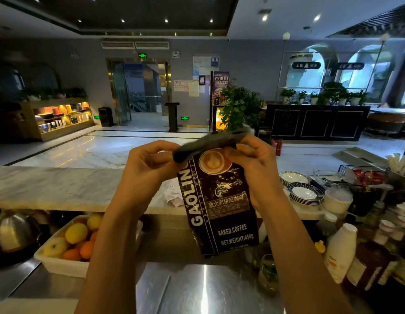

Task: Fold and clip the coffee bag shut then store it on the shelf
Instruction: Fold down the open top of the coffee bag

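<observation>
A dark coffee bag (222,209) with white lettering and a latte picture hangs upright in the air over the steel counter. Its top edge is bent over into a blurred, rolled flap. My left hand (149,164) pinches the left end of that flap. My right hand (253,164) grips the right end, thumb on the front of the bag. No clip shows in either hand.
A white bin of lemons and oranges (67,243) sits at the lower left, a kettle (13,232) beside it. Stacked saucers (304,192), bottles (342,250) and jars crowd the right. A marble ledge (49,186) runs across behind the steel counter (197,288).
</observation>
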